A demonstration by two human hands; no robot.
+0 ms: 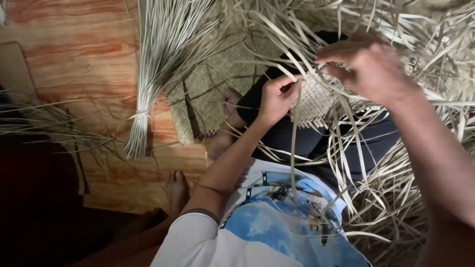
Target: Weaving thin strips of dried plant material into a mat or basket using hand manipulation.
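Note:
A small woven patch of pale straw strips [312, 101] rests on my lap over dark trousers. My left hand [275, 99] pinches one long pale strip [294, 148] at the patch's left edge; the strip hangs down over my shirt. My right hand [368, 64] is above and to the right of the patch, fingers curled on loose strips that fan out from it. Many free strip ends stick out on all sides of the patch.
A tied bundle of long pale strips [156, 64] lies on the wooden floor [74, 59] to the left. A woven mat [198, 96] lies under my bare feet [225, 101]. Heaps of loose strips [396, 198] cover the right side. Dry fronds [44, 123] lie at far left.

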